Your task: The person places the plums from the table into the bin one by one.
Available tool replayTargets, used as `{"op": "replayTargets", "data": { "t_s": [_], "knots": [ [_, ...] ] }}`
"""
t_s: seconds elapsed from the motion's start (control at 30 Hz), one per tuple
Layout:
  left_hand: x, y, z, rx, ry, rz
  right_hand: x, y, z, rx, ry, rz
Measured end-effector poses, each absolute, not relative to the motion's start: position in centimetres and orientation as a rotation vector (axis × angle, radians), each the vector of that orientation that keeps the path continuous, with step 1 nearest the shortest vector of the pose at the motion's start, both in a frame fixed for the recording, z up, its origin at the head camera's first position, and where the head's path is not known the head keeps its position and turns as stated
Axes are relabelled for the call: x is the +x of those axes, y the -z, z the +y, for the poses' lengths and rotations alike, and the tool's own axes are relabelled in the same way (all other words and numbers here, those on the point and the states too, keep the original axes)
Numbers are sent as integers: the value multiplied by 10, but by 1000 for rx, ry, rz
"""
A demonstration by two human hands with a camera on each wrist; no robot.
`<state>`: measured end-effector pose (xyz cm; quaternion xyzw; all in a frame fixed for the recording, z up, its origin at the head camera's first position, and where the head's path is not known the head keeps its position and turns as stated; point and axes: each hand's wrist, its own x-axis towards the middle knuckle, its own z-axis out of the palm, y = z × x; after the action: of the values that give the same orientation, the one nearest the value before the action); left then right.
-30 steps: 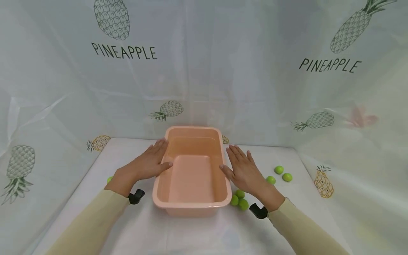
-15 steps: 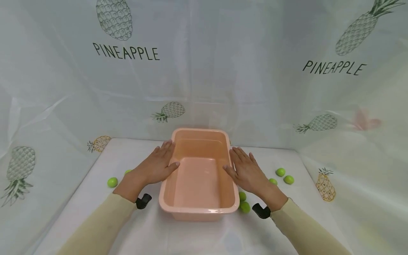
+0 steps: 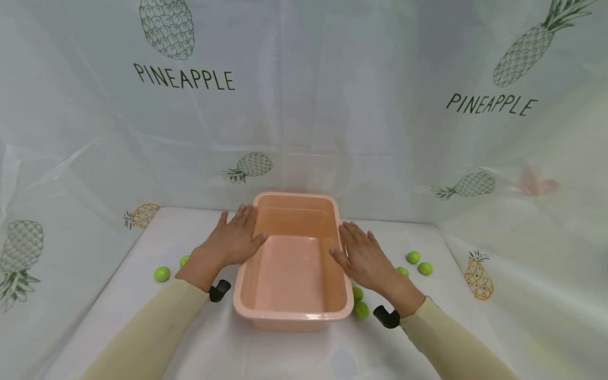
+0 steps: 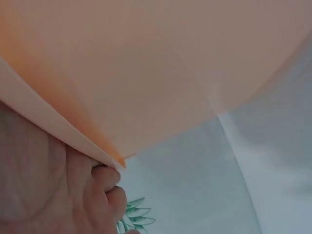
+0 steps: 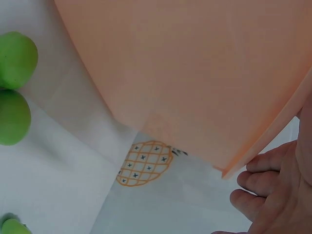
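Observation:
A peach-coloured plastic basin [image 3: 290, 274], with nothing inside it, sits between my two hands in the head view. My left hand [image 3: 230, 240] lies flat along its left rim, fingers straight, index finger spread apart and thumb reaching over the edge. Against the right rim rests my right hand [image 3: 364, 258], fingers straight and together, thumb tip over the rim. The left wrist view shows the left palm and fingers [image 4: 105, 192] along the rim, outside the basin wall [image 4: 146, 73]. In the right wrist view, the right fingers [image 5: 261, 183] meet the rim's underside.
Green limes [image 3: 162, 274] lie left of the basin, one partly behind the left forearm. Several more limes [image 3: 425, 268] lie to the right, some close against the basin. A white table [image 3: 204, 338] meets a pineapple-printed sheet [image 3: 304, 105] behind.
The basin has shifted slightly right between my hands, partly covering limes beside it. Limes at the left have come into view. My left index finger has spread from the others.

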<state>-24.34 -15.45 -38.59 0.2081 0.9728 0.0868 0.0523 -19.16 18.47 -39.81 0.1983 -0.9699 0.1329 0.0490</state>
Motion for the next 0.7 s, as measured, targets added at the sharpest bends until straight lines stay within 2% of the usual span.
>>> {"op": "replayTargets", "data": {
  "t_s": [0.43,0.7],
  "knots": [
    [-241,386,-153,628,-242,2963,-194,399,191,617,-395,-2895],
    [-245,389,-157,668,-247,2946,-189,414,224,550,-391,-2817]
  ]
}}
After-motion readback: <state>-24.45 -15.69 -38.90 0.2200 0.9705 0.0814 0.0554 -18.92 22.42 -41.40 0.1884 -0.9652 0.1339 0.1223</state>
